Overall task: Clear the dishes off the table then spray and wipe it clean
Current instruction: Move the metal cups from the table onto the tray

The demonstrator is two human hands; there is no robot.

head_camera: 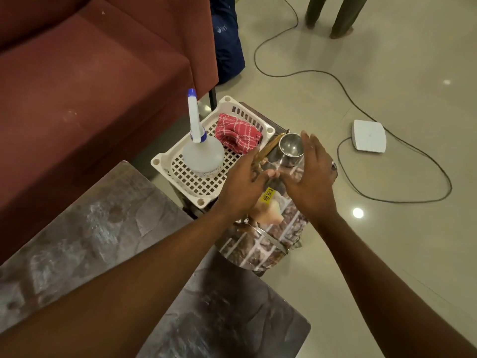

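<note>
My left hand (245,184) and my right hand (311,177) hover close together over a brick-patterned tray (260,246) with a yellow price sticker (268,196). Both hands have their fingers spread and grip nothing that I can see. A steel cup (290,148) stands upright on the tray's far end, just left of my right fingertips. A brown wooden handle (267,151) lies beside the cup at my left fingertips. A curved steel piece (271,240) rests on the tray under my left wrist. The grey marbled table (85,228) lies at the lower left.
A white plastic basket (180,174) left of the tray holds a clear spray bottle (202,156) with a blue-tipped nozzle and a red checked cloth (236,135). A maroon sofa (90,81) fills the upper left. A black cable (361,109), a white box (369,135) and a standing person's legs (335,14) are on the tiled floor.
</note>
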